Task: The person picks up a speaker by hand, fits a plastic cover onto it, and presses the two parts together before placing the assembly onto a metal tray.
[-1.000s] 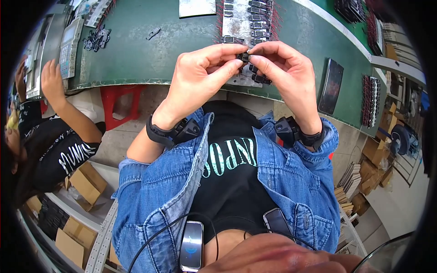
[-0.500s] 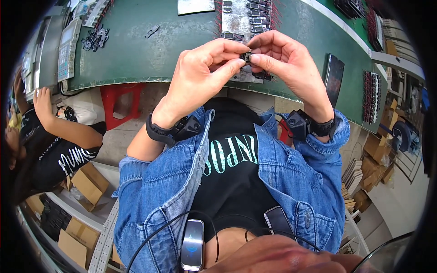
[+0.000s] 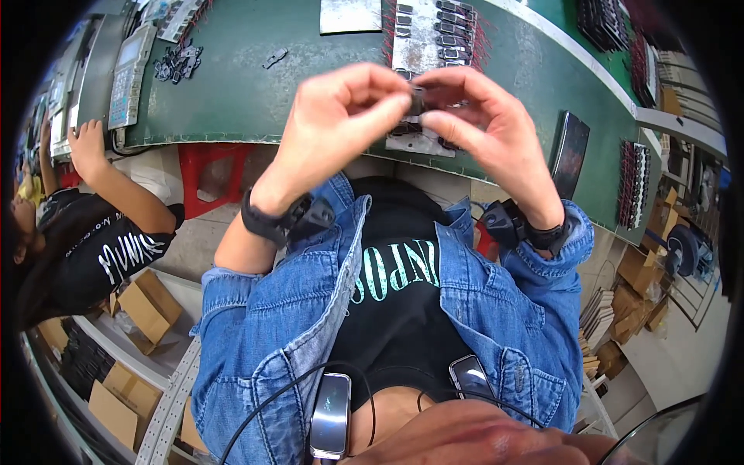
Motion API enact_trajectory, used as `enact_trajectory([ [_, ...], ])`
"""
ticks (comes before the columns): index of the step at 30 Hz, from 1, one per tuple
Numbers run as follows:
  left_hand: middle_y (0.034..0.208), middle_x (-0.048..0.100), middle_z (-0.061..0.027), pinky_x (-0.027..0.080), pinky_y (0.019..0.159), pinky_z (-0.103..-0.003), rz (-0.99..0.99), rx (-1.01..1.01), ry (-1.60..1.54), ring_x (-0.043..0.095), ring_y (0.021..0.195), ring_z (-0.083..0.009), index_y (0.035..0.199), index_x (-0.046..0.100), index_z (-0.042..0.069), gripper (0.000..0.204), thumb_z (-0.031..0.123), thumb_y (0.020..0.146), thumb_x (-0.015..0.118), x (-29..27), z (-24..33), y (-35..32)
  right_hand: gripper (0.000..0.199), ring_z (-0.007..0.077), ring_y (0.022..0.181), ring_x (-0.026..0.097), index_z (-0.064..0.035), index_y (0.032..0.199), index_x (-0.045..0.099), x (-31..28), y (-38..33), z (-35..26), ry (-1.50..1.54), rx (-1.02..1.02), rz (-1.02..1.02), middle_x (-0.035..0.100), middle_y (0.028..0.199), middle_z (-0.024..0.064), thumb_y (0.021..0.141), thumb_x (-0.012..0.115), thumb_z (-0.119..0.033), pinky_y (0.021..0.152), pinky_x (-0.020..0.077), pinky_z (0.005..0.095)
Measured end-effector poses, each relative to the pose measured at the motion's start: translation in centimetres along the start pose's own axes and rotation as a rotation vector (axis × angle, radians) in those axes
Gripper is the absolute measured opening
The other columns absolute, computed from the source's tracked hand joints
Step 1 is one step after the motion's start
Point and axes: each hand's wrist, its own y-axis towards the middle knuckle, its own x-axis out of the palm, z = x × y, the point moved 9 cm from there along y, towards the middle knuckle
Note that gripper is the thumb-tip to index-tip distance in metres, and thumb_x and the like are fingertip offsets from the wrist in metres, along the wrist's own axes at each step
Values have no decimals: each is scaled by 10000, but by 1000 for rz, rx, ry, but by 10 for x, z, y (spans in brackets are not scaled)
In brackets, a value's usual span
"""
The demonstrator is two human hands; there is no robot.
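Above the near edge of the long green tabletop [image 3: 232, 85], both hands raised together, meeting fingertip to fingertip. Left hand [image 3: 333, 132] and right hand [image 3: 484, 132] each pinched narrow on one small dark component [image 3: 417, 99], thumb and forefinger closed on it from either side; part mostly hidden by the fingers, shape hard to tell.

Compared with a second ago: same pinch, same meeting point, hands lifted slightly nearer the camera and a touch left. Right forearm shifted, denim cuff riding a little differently over the black wrist device [image 3: 508, 225]. Left black wristband [image 3: 267, 223] unchanged. No release, no regrip seen. Judgement: fine fitting or pressing work on the component ongoing, not finished; nothing set down yet.

Directly beyond the hands, flat grey metal tray [image 3: 422, 39] with rows of small dark parts, red leads sticking out along its edges. Loose pile of small black parts [image 3: 177, 60] far left on the tabletop, beside a grey keypad device [image 3: 130, 74]. Dark flat rectangular panel [image 3: 571, 143] lying to the right.

Another person's arm [image 3: 101, 167] reaching to the tabletop edge at far left, well apart from the work.
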Motion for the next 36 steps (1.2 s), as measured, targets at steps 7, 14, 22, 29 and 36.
enact_trajectory([
  [7, 874, 706, -34, 510, 695, -237, 186, 157, 308, 639, 747, -80, 960, 698, 12, 152, 131, 881, 647, -29, -19, 47, 150, 292, 836, 623, -21, 981, 651, -32, 57, -31, -745, -353, 148, 634, 899, 135, 844, 617, -73, 739, 506, 371],
  [14, 840, 689, -59, 518, 692, -323, 274, 297, 595, 642, 738, -203, 913, 707, 48, 145, 170, 840, 676, -15, -6, 39, 143, 334, 849, 624, -20, 955, 656, -8, 79, -21, -1068, -478, 57, 635, 907, 150, 830, 624, -81, 736, 503, 403],
  [22, 859, 673, -78, 517, 736, -375, 578, 568, 922, 632, 845, -285, 896, 715, 85, 123, 181, 821, 700, -69, 9, 4, 118, 342, 860, 598, -42, 949, 624, -3, 74, -18, -1104, -564, 100, 583, 884, 125, 843, 643, -89, 738, 491, 402],
  [29, 926, 654, -83, 526, 759, -390, 577, 418, 1285, 619, 872, -280, 928, 696, 69, 121, 128, 824, 677, -116, -11, 11, 135, 334, 877, 596, -34, 959, 605, 1, 79, -14, -1169, -568, 122, 575, 885, 122, 835, 643, -71, 752, 487, 408],
  [36, 883, 622, -108, 533, 744, -409, 299, 450, 1388, 620, 858, -299, 1000, 651, 61, 184, 91, 819, 657, -108, -24, 35, 186, 358, 876, 593, -26, 996, 592, 0, 89, -18, -1030, -559, 10, 580, 897, 145, 820, 640, -58, 766, 492, 411],
])
